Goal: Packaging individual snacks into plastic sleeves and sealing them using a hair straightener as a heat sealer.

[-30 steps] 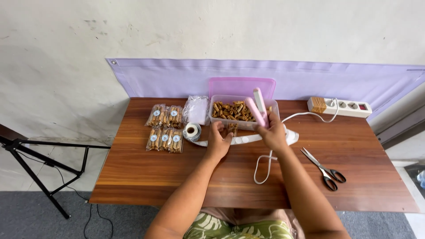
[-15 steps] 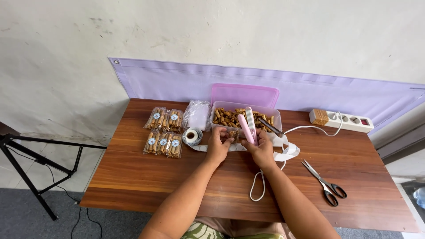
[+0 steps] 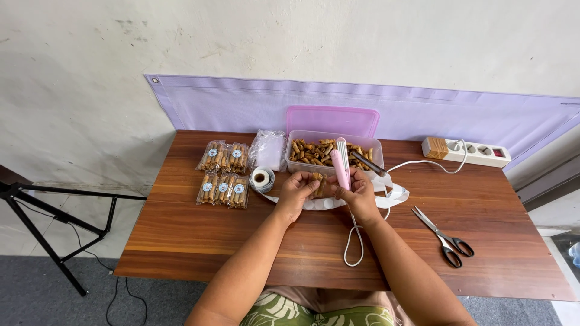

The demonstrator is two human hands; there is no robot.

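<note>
On the brown wooden table point(image 3: 199, 235), near its back edge, stands a clear plastic tub of fried snack sticks point(image 3: 314, 151). Just before it, the right hand point(image 3: 360, 196) grips a pink handheld sealer point(image 3: 341, 166), while the left hand point(image 3: 296, 192) pinches a small clear snack packet point(image 3: 317, 181).

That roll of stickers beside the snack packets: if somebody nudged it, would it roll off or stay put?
The sticker roll looks to lie flat on its side, so it would probably slide, not roll. It seems small and light. Its loose strip trailing across the table looks floppy and may drag.

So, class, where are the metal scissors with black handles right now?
The metal scissors with black handles lie on the brown wooden table, beyond the right hand, below the white power strip.
</note>
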